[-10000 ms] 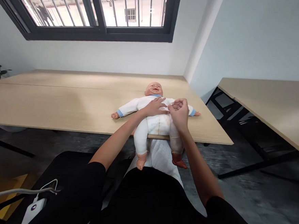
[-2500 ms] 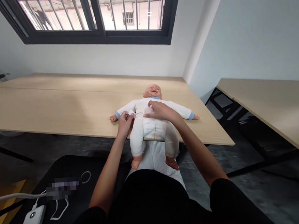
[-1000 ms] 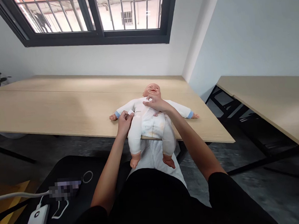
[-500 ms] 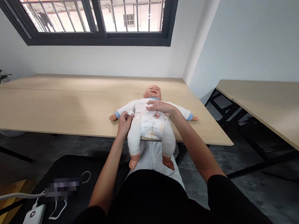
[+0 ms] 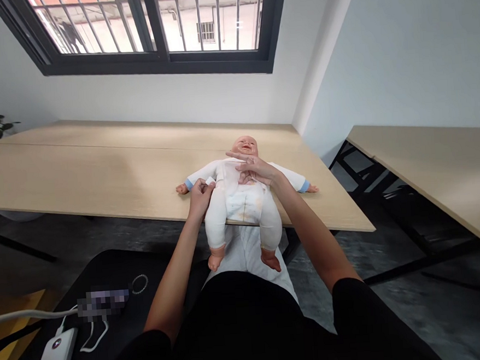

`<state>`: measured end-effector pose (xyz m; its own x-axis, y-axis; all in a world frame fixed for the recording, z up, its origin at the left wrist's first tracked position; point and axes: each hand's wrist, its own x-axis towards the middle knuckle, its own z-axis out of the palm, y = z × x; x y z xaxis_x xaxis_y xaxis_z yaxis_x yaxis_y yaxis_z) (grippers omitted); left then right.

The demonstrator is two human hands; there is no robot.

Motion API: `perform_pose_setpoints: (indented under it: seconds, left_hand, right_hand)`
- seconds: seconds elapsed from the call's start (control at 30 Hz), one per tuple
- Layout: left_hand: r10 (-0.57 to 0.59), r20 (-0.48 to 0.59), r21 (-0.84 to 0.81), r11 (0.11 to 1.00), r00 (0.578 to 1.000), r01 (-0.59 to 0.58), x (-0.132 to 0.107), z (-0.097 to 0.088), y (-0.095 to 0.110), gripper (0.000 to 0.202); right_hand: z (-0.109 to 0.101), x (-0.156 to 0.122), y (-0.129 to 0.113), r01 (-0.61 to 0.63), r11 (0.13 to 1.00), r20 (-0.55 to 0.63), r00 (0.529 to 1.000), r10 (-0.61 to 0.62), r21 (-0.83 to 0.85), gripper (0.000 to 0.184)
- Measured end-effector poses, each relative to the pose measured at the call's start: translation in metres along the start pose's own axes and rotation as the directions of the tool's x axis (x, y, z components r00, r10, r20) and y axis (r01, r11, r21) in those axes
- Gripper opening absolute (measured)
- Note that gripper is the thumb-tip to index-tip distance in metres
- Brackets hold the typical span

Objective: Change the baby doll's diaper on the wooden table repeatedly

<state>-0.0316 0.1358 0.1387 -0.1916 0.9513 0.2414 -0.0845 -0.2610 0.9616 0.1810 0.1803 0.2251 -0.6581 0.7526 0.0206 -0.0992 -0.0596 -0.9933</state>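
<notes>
A baby doll [image 5: 228, 170] in a white suit with blue cuffs lies on its back at the table's front edge, its arms spread and its lower legs hanging over. A white diaper [image 5: 244, 204] with faint printed marks covers its lower front between the legs. At the doll's hip, on the left of the picture, my left hand [image 5: 202, 195] pinches a small white diaper tab [image 5: 210, 180]. Over the belly and chest, my right hand [image 5: 256, 169] is open, fingers stretched toward the left. Its palm hides part of the diaper's upper edge.
The light wooden table [image 5: 99, 168] runs to the wall under a barred window [image 5: 212, 23]. Another table [image 5: 437, 171] stands to the right. On a black chair [image 5: 122, 325] at lower left lie a white power bank [image 5: 57, 357], cables and a bracelet [image 5: 140, 284].
My right hand's fingers have straightened and spread, with the index finger reaching up toward the doll's neck. My left hand keeps its pinch at the hip.
</notes>
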Motion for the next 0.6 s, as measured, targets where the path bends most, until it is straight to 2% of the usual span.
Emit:
perform_pose_setpoints:
  seconds: [0.1,0.2,0.27,0.33,0.4,0.47,0.53,0.6]
  left_hand:
    - [0.008,0.003,0.004,1.0,1.0,-0.008,0.0,0.0,-0.001,0.032]
    - [0.011,-0.008,-0.006,1.0,1.0,-0.011,0.002,0.0,-0.002,0.034]
    - [0.003,-0.042,-0.037,0.999,0.999,-0.005,0.004,0.0,-0.005,0.034]
    - [-0.003,-0.102,-0.093,0.996,0.995,-0.007,0.006,-0.001,-0.008,0.035]
    - [0.0,-0.162,-0.144,0.989,0.987,-0.023,0.009,-0.002,-0.012,0.035]
    - [0.007,-0.201,-0.166,0.985,0.98,-0.041,0.011,-0.003,-0.016,0.035]
    - [0.006,-0.229,-0.189,0.981,0.973,-0.05,0.013,-0.004,-0.018,0.036]
    - [0.001,-0.249,-0.216,0.975,0.968,-0.057,0.014,-0.004,-0.02,0.037]
  right_hand:
    - [0.0,-0.002,0.0,0.04,0.999,0.049,0.998,-0.041,0.025,0.068]
    - [0.002,0.001,0.0,0.137,0.99,0.022,0.99,-0.138,0.037,0.062]
    - [0.006,0.004,0.0,0.195,0.978,-0.004,0.981,-0.196,-0.067,0.061]
    - [0.012,0.009,0.0,0.243,0.927,0.043,0.97,-0.241,-0.285,0.058]
    - [0.019,0.015,0.001,0.279,0.788,0.147,0.96,-0.237,-0.548,0.045]
    - [0.027,0.023,0.003,0.278,0.596,0.197,0.96,-0.198,-0.753,0.026]
    - [0.034,0.032,0.004,0.235,0.431,0.18,0.97,-0.165,-0.871,0.017]
    - [0.038,0.041,0.005,0.197,0.299,0.164,0.978,-0.131,-0.934,0.017]
